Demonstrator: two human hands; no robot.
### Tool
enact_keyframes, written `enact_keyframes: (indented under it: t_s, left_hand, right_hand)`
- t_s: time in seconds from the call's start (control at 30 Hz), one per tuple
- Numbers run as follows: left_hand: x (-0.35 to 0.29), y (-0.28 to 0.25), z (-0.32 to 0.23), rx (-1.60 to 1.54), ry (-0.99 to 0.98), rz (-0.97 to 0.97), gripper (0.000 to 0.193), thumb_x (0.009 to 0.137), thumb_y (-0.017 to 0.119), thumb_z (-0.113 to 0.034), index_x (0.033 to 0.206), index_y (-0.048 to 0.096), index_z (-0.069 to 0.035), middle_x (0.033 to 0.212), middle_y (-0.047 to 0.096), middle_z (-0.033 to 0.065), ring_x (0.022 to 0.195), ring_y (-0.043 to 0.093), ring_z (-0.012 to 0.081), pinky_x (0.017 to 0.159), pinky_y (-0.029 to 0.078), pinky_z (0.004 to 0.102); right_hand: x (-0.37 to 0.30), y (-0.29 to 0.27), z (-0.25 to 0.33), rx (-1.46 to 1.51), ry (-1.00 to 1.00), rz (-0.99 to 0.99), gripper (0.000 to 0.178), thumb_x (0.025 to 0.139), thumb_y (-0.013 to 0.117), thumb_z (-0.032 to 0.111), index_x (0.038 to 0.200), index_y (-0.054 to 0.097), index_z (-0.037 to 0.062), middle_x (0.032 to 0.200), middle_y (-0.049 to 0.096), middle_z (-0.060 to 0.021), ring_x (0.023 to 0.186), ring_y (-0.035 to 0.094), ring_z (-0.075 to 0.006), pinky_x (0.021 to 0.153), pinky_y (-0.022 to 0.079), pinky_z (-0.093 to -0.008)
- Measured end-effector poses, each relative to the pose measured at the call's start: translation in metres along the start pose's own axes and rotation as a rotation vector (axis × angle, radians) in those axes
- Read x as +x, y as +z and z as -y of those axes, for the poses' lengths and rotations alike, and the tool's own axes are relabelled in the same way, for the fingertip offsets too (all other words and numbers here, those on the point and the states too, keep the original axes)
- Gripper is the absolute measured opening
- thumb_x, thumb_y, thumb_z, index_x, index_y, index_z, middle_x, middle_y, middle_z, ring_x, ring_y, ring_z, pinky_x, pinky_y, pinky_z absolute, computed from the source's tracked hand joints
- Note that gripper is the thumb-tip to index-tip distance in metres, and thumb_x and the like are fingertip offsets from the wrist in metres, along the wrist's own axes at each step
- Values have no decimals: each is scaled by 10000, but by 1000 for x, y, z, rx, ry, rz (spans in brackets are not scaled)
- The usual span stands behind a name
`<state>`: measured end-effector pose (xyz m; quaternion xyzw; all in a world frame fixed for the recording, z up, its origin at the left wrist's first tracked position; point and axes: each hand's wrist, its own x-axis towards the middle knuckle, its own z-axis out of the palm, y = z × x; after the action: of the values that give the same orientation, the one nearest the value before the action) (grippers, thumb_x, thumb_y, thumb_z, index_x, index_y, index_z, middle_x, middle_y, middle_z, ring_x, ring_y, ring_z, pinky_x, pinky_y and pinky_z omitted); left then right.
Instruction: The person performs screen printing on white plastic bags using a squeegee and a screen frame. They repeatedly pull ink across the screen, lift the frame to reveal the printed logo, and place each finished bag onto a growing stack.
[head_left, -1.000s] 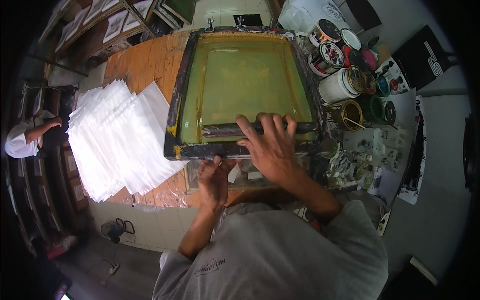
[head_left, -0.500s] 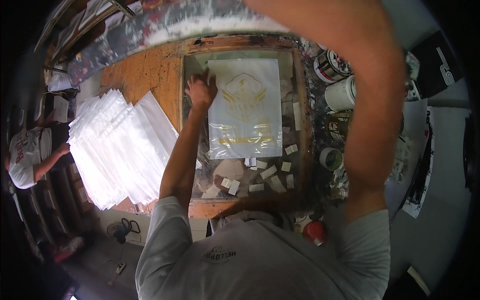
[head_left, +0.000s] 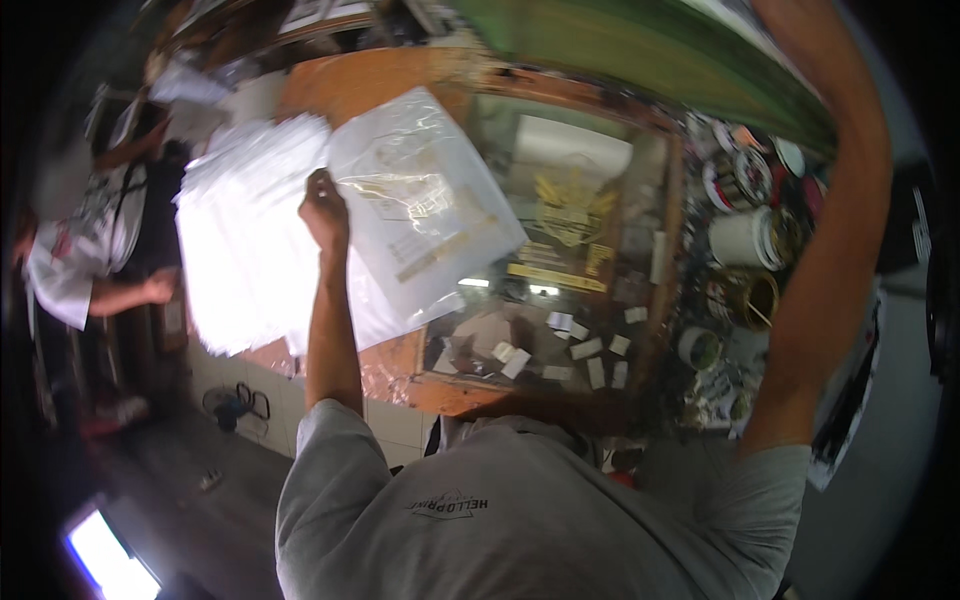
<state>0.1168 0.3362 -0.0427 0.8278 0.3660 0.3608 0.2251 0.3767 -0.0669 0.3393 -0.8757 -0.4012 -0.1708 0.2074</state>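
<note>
My left hand (head_left: 325,208) pinches the left edge of a clear plastic bag (head_left: 450,215) with a yellowish printed design. The bag lies tilted, partly over the stack of white plastic bags (head_left: 245,230) and partly over the glass panel (head_left: 480,335) in its wooden frame. A yellow design (head_left: 575,215) shows at the glass, with a white sheet (head_left: 575,148) beyond it. My right arm reaches up to the upper right edge, beside a raised green screen (head_left: 650,60); the right hand itself is cut off from view.
Paint cans (head_left: 740,180), a white tub (head_left: 742,240) and an open pot (head_left: 745,298) crowd the right side. Small pale paper pieces (head_left: 586,348) lie about the glass. At the left stands another person in a white shirt (head_left: 70,270). A small fan (head_left: 225,408) sits below.
My left hand has taken the printed bag off the glass and carried it left onto the stack. The screen's green face now shows at the top. My view has shifted.
</note>
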Motion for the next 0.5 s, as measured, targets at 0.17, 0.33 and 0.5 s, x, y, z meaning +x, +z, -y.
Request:
enact_keyframes:
  t_s: [0.17,0.33,0.5]
  left_hand:
    - [36,-134,74,747,98,-269,516,980,653,-269,1474,566,-147,1548,356,373,1397,406,505,1106,362,569]
    - [-162,-23,13,539,300,629,562,999,594,-457,1474,528,-164,1683,198,257,1566,126,474,1161,41,794]
    - [-242,50,-127,181,529,683,660,1025,526,-499,1605,388,-216,1694,190,230,1576,99,455,1145,37,809]
  right_hand:
    - [-7,4,-44,206,184,52,643,976,648,571,1347,659,46,1279,680,-111,1172,615,-187,1045,419,-293]
    - [-17,1,-1,154,174,33,512,1000,619,471,1215,653,8,1140,684,-138,1052,627,-246,952,466,-354]
    - [-17,-3,10,85,42,74,465,1038,582,434,989,664,-20,940,678,-153,869,601,-258,801,477,-375]
